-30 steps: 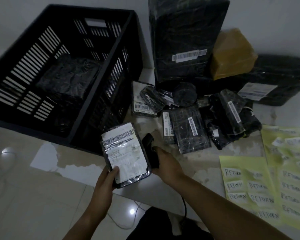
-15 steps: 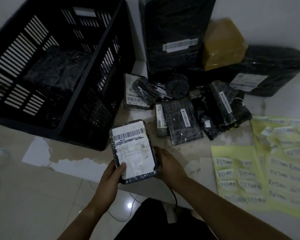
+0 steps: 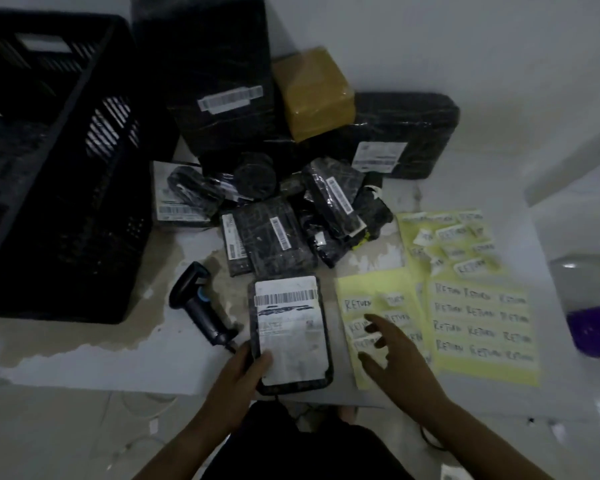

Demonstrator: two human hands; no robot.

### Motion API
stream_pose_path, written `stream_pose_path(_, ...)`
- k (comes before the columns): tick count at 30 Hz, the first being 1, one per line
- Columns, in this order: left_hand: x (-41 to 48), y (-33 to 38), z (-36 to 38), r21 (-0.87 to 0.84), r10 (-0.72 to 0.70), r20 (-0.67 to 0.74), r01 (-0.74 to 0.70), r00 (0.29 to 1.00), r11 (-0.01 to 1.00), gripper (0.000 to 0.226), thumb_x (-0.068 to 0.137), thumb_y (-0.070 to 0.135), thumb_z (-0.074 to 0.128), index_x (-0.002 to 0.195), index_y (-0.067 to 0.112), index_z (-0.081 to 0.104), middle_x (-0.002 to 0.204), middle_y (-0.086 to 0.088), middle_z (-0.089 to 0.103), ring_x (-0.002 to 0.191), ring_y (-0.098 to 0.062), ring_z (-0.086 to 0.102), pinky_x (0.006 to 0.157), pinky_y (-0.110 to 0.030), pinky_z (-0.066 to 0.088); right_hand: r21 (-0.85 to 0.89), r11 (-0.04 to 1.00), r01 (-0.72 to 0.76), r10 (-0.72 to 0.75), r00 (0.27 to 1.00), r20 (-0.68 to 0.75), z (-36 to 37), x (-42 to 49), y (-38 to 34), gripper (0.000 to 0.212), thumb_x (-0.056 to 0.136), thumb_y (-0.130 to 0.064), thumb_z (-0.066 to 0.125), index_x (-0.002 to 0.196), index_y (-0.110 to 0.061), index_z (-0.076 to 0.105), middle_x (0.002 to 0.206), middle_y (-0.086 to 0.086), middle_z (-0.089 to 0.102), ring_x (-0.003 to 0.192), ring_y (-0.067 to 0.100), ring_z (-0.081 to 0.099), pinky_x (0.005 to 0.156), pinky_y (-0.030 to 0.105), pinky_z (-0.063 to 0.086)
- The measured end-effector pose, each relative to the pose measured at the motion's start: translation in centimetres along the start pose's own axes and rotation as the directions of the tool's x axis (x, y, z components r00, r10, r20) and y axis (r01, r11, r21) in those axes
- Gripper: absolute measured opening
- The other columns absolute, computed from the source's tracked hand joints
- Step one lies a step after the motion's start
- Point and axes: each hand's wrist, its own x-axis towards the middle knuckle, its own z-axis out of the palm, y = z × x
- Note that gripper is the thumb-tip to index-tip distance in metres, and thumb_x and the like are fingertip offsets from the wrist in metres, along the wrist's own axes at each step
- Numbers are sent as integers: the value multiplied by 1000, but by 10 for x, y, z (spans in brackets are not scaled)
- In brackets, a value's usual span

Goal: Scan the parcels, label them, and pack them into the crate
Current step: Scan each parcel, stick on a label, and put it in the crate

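I see my left hand [image 3: 238, 370] holding a flat black parcel [image 3: 290, 332] near the bottom middle of the frame. Its fingers [image 3: 264, 362] are wrapped on the lower left corner of the parcel, with the thumb on the white shipping label [image 3: 291, 327]. The label faces up and has a barcode near its top. The parcel lies on the worktop [image 3: 174, 344].

My right hand [image 3: 394, 355] is just right of the parcel and not touching it. Its fingers [image 3: 373, 322] are spread wide and hold nothing. They hover over a yellow sticker sheet [image 3: 368, 289] with the word RETURN written on its stickers. A bigger yellow sticker sheet [image 3: 482, 327] with rows of RETURN stickers lies further right.

A black barcode scanner [image 3: 200, 303] lies on the worktop, just left of the parcel. No hand is on it.

The black crate [image 3: 66, 188] fills the upper left of the frame. I cannot tell what is inside, it is too dark.

In the upper middle there is a pile of black wrapped parcels [image 3: 274, 230], small ones in front and big ones behind. A brown taped box [image 3: 314, 93] sits on top at the back.
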Motion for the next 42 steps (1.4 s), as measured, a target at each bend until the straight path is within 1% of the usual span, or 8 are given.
stream_pose_path(7, 22, -15, 55, 176, -53, 26, 48, 998, 983, 22, 101, 50, 49, 122, 45, 51, 131, 16, 61, 123, -12, 59, 110, -40, 47, 6, 996, -89, 88, 966, -244, -62, 39, 42, 43, 93, -22, 65, 133, -18, 52, 124, -2, 60, 93, 13, 58, 74, 28, 44)
stream_pose_path(12, 30, -20, 67, 143, -71, -21, 73, 997, 987, 26, 106, 42, 42, 132, 42, 39, 137, 7, 55, 122, -20, 58, 103, -44, 53, -243, 968, -62, 15, 981, -191, -70, 82, 54, 38, 93, -10, 56, 131, -13, 56, 123, 10, 61, 103, 28, 60, 84, 37, 50)
stream_pose_path(18, 34, -22, 75, -8, -137, -93, 137, 986, 991, 23, 101, 46, 53, 122, 40, 45, 125, 4, 61, 109, -18, 63, 98, -44, 55, -540, 837, -90, 41, 994, -101, -70, 98, 63, 30, 91, -33, 61, 118, -19, 62, 109, 4, 64, 97, 25, 61, 81, 34, 44)
stream_pose_path(23, 35, -30, 75, 339, 84, -215, -6, 973, 941, 43, 92, 52, 64, 127, 27, 56, 125, 3, 60, 119, -18, 58, 100, -34, 48, -537, 842, -56, 0, 995, -104, -69, 101, 70, 16, 89, -30, 65, 101, -18, 63, 96, 3, 63, 86, 24, 62, 75, 33, 46)
stream_pose_path(28, 34, -27, 69, 549, 201, -205, -57, 958, 834, 90, 90, 32, 73, 160, 18, 19, 150, -9, 39, 136, -26, 43, 110, -36, 41, -485, 874, -14, -51, 991, -122, -67, 101, 75, 10, 92, -12, 53, 82, -12, 53, 67, 3, 53, 59, 25, 56, 52, 30, 40)
stream_pose_path(31, 36, -24, 58, 641, 277, -129, -133, 952, 756, 105, 88, 33, 74, 162, 35, -1, 156, -6, 28, 133, -29, 48, 105, -40, 48, -372, 928, -30, -17, 992, -122, -74, 101, 68, 9, 97, -13, 45, 88, -11, 47, 60, 4, 53, 50, 23, 52, 46, 29, 37)
stream_pose_path(37, 39, -19, 50, 690, 397, -68, -244, 915, 681, 80, 90, 40, 71, 156, 30, 27, 158, 4, 24, 143, -20, 36, 112, -43, 43, -93, 996, 2, -29, 956, -292, -84, 73, 42, 11, 94, -17, 59, 88, -20, 50, 71, -3, 61, 64, 12, 62, 53, 30, 48)
stream_pose_path(42, 38, 11, 56, 533, 477, -152, -335, 866, 777, 13, 96, 35, 64, 97, 23, 59, 98, 2, 59, 88, -10, 58, 78, -30, 49, 40, 995, 94, -82, 970, -231, -65, 46, 0, 20, 90, -22, 68, 81, -29, 51, 74, -13, 63, 74, 1, 63, 60, 27, 50)
